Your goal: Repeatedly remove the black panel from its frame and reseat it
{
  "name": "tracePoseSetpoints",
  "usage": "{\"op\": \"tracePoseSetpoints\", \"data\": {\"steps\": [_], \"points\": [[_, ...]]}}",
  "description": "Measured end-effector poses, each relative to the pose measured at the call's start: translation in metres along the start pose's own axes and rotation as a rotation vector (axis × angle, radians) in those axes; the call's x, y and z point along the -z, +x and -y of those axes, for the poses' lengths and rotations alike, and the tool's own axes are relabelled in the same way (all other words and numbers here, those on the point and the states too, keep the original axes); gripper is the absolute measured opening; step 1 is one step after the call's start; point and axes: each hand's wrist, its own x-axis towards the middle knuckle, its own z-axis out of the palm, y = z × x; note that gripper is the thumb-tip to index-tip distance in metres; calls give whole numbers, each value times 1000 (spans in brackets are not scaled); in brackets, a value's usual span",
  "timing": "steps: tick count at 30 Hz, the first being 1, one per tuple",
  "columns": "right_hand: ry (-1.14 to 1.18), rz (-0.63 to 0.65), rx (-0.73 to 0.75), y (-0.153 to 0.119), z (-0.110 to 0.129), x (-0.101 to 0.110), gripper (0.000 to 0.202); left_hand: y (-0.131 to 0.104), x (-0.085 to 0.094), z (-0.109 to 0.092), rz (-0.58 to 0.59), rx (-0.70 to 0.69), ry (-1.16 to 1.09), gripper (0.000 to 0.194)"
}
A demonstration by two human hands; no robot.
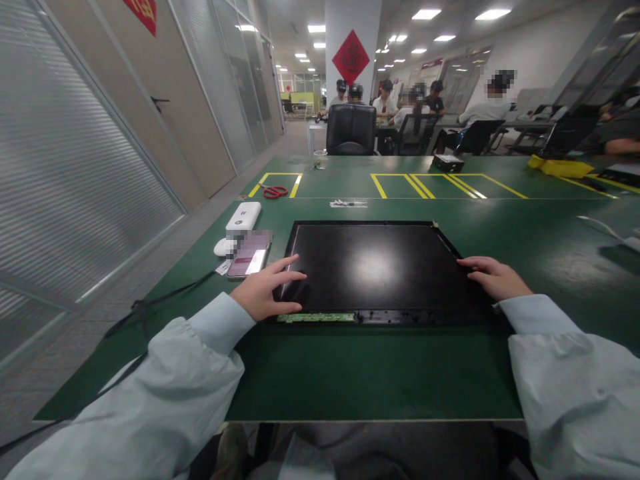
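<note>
Screen panel [345,260] flat on the counter [370,373], no brand I can make out

Nearest first: there's a bare green circuit strip [315,318] along the panel's near edge, toward the left. I'd keep thumbs off that and avoid pressing or dragging it.

Left hand [261,292] is spread wide over the left edge, thumb near the strip's end and fingertips over the glass. I can't tell how hard it's touching, but it isn't wrapped around anything. Right hand [493,277] is half curled at the right edge, thumb and finger close together; can't tell if it's really pinching the frame. For my money, matching holds on both side frames with even pressure would beat fingers on the glass.

Farther out on the left, the phone [251,252] screen is partly pixelated, and the white gadget [244,217] past it has dark marks too small to read. Beyond the red scissors [275,192], way back on the pillar [345,17], a red diamond sign [351,57] carries a dark character, too dim for me to read.
</note>
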Motion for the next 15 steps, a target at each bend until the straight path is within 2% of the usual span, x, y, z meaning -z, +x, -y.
{"op": "tracePoseSetpoints", "data": {"steps": [6, 15], "points": [[0, -1, -1, 0, -1, 1, 24, 1, 0, -1, 13, -7, 3, 55], [10, -22, 3, -2, 4, 0, 22, 0, -1, 2, 12, 8, 24, 59]]}}
